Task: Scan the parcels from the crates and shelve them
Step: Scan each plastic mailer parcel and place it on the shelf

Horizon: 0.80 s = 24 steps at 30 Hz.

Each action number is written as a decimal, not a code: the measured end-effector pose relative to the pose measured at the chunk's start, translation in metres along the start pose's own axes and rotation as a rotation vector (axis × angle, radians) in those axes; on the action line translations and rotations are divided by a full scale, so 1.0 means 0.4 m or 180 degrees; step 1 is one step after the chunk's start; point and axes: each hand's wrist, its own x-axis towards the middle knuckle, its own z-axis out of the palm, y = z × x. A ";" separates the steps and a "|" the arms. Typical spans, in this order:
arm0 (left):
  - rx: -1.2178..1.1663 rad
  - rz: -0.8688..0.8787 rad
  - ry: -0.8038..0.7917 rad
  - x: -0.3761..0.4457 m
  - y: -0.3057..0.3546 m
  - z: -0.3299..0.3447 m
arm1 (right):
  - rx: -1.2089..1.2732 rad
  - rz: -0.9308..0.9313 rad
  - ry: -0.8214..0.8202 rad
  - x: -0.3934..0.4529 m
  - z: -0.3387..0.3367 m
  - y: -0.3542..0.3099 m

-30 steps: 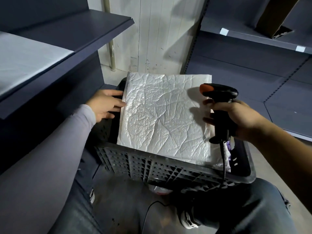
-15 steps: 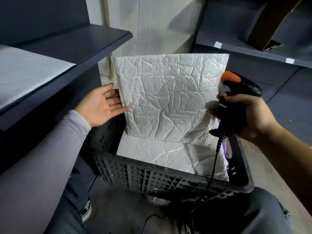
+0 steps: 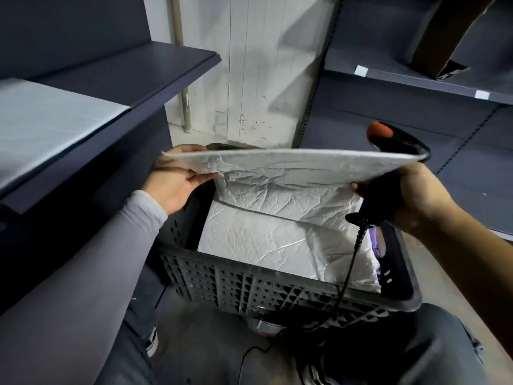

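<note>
A white crinkled padded parcel (image 3: 288,168) is lifted above the dark plastic crate (image 3: 277,293) and tipped almost flat, its underside facing me. My left hand (image 3: 175,182) grips its left edge. My right hand (image 3: 410,195) grips a black barcode scanner (image 3: 388,173) with an orange tip, and its fingertips touch the parcel's right edge. More white parcels (image 3: 277,237) lie inside the crate. The scanner's cord (image 3: 349,268) hangs down over the crate's front wall.
A dark shelf (image 3: 125,76) on the left carries a flat white parcel (image 3: 41,118). Another dark shelving unit (image 3: 416,84) stands on the right with a brown cardboard box (image 3: 441,37) on it. My knees flank the crate on the floor.
The parcel went from lying on the crate, to standing upright, to being tilted nearly flat with its top edge swung toward me. Both hands rose with it.
</note>
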 end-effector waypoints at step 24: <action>0.1060 -0.0202 -0.0335 -0.009 -0.061 -0.047 | -0.0993 0.0524 0.0111 0.006 0.003 0.103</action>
